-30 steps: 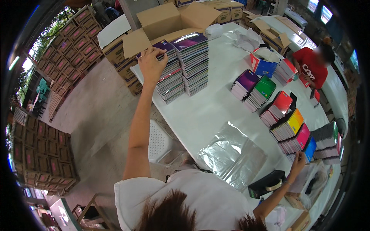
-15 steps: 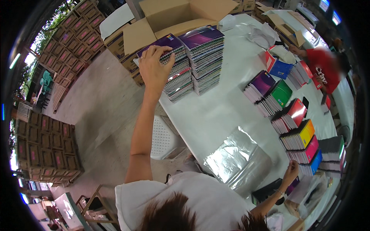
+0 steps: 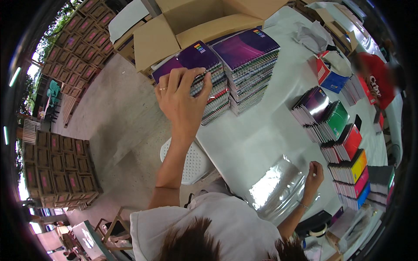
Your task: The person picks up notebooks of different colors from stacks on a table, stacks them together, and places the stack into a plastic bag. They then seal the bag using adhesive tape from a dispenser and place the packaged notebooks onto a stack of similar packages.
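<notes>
Two tall stacks of spiral notebooks with purple covers on top stand side by side at the table's far left corner. Curled over the near edge of the left notebook stack (image 3: 186,55) is my left hand (image 3: 183,98), its fingers closed at the top notebook's spiral edge. The right notebook stack (image 3: 244,50) is untouched. My right hand (image 3: 313,179) is beside the clear plastic bags (image 3: 278,185) lying flat on the table. Its fingers are bent inward, and anything between them is too small to make out.
An opened carton (image 3: 217,28) stands behind the stacks. Small notebooks (image 3: 348,141) in several colours are ranked along the right. A tape roll (image 3: 318,231) lies near the front. Across the table is a person in red (image 3: 378,80). A white plastic stool (image 3: 193,167) stands by the table's left edge.
My right hand has moved left, from beside the ranked notebooks to the plastic bags. My left hand stays at the left stack. The whole view has shifted somewhat.
</notes>
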The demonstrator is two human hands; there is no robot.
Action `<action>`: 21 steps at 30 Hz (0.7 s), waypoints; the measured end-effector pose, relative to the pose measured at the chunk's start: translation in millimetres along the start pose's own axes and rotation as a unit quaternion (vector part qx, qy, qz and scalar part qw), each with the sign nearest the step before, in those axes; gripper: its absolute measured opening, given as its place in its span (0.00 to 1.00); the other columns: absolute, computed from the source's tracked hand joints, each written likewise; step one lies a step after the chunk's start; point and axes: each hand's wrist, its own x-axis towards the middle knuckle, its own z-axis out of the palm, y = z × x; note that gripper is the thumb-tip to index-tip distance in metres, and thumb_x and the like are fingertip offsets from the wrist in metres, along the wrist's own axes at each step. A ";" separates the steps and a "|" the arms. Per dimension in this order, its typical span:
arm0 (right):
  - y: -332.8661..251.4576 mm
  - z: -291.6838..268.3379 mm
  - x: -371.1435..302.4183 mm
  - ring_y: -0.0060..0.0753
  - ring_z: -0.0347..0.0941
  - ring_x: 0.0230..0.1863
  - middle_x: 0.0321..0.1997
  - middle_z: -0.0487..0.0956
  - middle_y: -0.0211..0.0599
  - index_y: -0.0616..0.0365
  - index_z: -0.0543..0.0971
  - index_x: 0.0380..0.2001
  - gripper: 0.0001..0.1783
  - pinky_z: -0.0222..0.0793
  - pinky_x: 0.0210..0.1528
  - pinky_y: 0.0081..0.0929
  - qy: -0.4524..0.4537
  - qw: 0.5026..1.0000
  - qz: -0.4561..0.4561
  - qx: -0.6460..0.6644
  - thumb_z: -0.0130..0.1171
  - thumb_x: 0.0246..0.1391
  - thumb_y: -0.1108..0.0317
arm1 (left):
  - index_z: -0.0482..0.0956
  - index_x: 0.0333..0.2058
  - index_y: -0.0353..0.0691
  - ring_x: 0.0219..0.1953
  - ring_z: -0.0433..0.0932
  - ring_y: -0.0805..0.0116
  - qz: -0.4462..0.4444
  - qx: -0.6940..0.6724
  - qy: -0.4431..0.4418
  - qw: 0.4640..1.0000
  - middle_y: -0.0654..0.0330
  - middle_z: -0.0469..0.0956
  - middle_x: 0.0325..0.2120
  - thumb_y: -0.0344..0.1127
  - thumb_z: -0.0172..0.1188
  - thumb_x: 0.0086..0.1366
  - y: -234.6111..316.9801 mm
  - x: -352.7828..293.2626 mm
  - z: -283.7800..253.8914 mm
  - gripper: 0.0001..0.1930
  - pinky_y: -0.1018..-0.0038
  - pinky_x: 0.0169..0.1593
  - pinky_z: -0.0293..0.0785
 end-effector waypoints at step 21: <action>-55.6 74.1 42.0 0.31 0.74 0.29 0.32 0.80 0.39 0.65 0.80 0.36 0.04 0.71 0.36 0.28 -0.070 0.997 -0.021 -0.021 0.61 0.60 0.75 | 0.83 0.34 0.47 0.34 0.72 0.69 -0.060 -0.013 -0.088 0.994 0.66 0.75 0.30 0.27 0.70 0.48 -1.1 8.1 -2.3 0.13 0.70 0.44 0.62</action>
